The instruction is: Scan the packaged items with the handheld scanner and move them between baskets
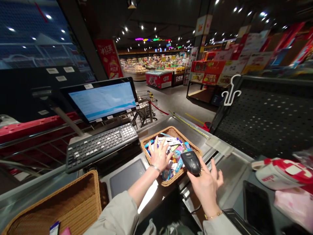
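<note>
My left hand [160, 152] reaches over a wicker basket [144, 148], its fingers spread over the small packaged goods [176, 150] inside. Whether the fingertips touch any of them I cannot tell. A black handheld barcode scanner [190, 161] is in my right hand [206, 186], held near the basket's right front side, with some fingers stretched away from it. The scanner's head covers part of the basket and its goods. Much of the scanner's handle is hidden by the hand.
Left of the basket stand a keyboard [102, 145] and a lit monitor [105, 99]. A second wicker basket [80, 195] with a few packets sits at the lower left. On the right lie a phone [258, 207] and a red-and-white pouch [281, 173], beside a black perforated panel [269, 114].
</note>
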Demonstrator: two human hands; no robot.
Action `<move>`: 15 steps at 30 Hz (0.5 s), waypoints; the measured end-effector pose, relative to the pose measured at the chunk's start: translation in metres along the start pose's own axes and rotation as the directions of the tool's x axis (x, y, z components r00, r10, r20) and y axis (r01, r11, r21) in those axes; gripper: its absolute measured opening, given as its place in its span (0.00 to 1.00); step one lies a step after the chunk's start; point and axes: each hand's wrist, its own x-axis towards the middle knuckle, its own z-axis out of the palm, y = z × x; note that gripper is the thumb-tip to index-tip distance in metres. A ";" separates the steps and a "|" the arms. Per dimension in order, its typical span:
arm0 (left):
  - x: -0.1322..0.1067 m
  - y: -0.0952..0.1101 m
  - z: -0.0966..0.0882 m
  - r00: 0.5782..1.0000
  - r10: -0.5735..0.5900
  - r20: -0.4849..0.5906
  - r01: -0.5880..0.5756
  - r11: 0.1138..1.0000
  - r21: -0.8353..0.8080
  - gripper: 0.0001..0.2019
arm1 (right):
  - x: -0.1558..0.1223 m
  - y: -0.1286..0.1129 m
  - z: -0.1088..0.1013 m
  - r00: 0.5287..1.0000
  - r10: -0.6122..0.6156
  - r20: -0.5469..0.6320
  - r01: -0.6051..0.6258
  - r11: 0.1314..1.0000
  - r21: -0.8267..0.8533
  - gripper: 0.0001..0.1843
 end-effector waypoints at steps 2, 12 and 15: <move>-0.005 -0.009 -0.008 1.000 -0.021 -0.015 0.022 0.999 0.043 0.21 | 0.000 -0.006 0.004 1.000 -0.026 0.004 0.026 1.000 0.014 0.20; -0.046 -0.057 -0.068 0.980 -0.190 -0.061 0.198 0.964 0.177 0.23 | -0.006 -0.066 0.014 0.970 -0.226 0.085 0.218 0.971 0.099 0.15; -0.067 -0.075 -0.087 0.969 -0.232 -0.082 0.245 0.944 0.219 0.24 | -0.013 -0.087 0.015 0.956 -0.273 0.106 0.256 0.954 0.155 0.14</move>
